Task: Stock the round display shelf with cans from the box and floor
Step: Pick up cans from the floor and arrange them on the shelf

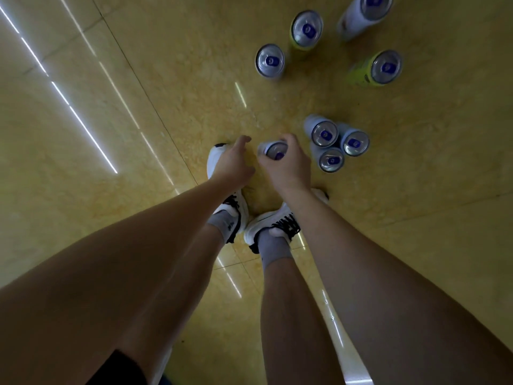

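Note:
I look straight down at a yellow tiled floor. My right hand (288, 165) grips a pale blue can (273, 152) from above, just in front of my feet. Beside it to the left, my left hand (231, 162) reaches down with relaxed fingers and holds nothing. A tight group of three pale blue cans (334, 144) stands upright just right of my right hand. Farther off stand a silver-topped can (269, 61), two yellow-green cans (306, 29) (377, 68) and a tall white can (363, 12). The shelf and the box are out of view.
My two white sneakers (274, 223) with grey socks stand close together under my hands. The floor (111, 134) stretches to the left with bright light reflections across it.

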The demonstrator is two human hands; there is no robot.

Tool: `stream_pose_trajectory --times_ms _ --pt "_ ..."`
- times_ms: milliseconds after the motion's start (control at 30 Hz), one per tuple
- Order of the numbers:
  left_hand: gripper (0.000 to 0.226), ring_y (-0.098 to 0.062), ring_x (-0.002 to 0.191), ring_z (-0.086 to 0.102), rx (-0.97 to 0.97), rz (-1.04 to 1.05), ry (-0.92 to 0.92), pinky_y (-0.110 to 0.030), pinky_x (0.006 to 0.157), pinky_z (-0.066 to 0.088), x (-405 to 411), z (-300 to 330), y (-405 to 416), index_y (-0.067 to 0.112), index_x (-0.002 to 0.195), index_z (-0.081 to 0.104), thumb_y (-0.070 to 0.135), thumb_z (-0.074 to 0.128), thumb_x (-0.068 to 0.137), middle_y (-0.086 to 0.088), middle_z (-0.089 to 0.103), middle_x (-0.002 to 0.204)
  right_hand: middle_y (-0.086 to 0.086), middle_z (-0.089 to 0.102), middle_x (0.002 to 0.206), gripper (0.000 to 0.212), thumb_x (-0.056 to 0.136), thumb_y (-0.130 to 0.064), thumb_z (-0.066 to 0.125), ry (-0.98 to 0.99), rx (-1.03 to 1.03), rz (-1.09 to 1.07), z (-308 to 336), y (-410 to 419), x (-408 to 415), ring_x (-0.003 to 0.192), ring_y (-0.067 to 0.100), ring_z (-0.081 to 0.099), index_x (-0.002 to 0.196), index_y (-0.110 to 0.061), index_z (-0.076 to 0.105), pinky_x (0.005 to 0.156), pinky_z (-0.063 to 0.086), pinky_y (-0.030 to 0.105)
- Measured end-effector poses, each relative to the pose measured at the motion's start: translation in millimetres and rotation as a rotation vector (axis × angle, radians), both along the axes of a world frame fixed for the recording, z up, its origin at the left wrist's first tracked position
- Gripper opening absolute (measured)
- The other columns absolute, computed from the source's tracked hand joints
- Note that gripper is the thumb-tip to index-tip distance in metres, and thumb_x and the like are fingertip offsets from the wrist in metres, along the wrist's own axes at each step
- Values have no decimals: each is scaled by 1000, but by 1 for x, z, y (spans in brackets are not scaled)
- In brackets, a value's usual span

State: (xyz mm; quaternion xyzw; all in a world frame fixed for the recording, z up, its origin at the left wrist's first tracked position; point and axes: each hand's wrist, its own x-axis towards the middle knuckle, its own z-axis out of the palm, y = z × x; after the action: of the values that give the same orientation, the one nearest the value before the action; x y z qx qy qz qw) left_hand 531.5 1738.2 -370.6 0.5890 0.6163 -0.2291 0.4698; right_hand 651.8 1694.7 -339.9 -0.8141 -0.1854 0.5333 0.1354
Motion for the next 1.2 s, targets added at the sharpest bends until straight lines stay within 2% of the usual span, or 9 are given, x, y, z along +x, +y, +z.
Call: stream_pose_trajectory --times_ms 133,233,433,533,633,767,900,1033,1200 --pt "83 -29 100 61 -23 -83 -64 -42 82 54 7 49 19 33 145 37 5 73 75 -12 52 130 3 61 112 60 79 -40 76 47 12 -86 64 3 9 98 22 62 123 -14 45 68 44 24" --pt "79 -29 105 60 -18 -132 -140 -42 87 53 23 97 38 34 140 43 14 78 73 -8 51 128 -4 57 104 55 78 -42 78 91 54 -62 118 19 24 89 14 59 116 -18 46 58 40 16" --pt "45 -23 99 62 95 -188 -329 -25 72 38 69 229 97 24 116 61 19 76 73 -2 66 107 -9 62 101 52 72 -40 80 66 206 -65 256 71 63 88 7 61 111 -23 50 65 49 22" --pt "52 -24 106 62 148 -225 -385 -24 74 38 86 311 134 20 122 62 13 77 73 -5 68 112 -10 64 106 58 72 -28 83 143 265 -13 336 94 88 94 7 63 117 -22 47 74 51 21" --pt "66 -25 107 61 178 -328 -382 -32 82 48 102 414 172 18 128 59 9 80 67 -6 68 114 -6 59 107 49 79 -13 74 132 304 118 424 114 114 84 2 58 115 -23 42 62 43 10" --pt "53 -20 94 60 237 -403 -399 -27 68 42 118 553 212 17 114 62 13 84 66 0 61 97 0 58 118 46 77 -8 64 -67 380 179 531 134 135 88 16 65 114 -29 46 75 56 40" --pt "47 -15 84 60 307 -395 -477 -24 68 43 124 667 242 19 99 64 24 89 60 3 62 88 2 59 110 49 70 -1 64 -163 502 181 623 149 136 100 26 63 113 -20 48 78 54 39" --pt "38 -15 80 65 380 -437 -629 -26 73 50 129 772 271 24 83 64 20 90 56 5 67 82 -5 61 92 51 69 -7 84 -198 632 111 706 162 133 83 17 58 109 -13 52 76 49 36" --pt "43 -29 92 70 398 -357 -800 -44 83 58 139 880 281 8 97 71 13 89 58 -12 73 98 0 62 110 61 65 -17 91 -240 783 54 791 178 137 99 20 60 113 -15 53 79 50 31"
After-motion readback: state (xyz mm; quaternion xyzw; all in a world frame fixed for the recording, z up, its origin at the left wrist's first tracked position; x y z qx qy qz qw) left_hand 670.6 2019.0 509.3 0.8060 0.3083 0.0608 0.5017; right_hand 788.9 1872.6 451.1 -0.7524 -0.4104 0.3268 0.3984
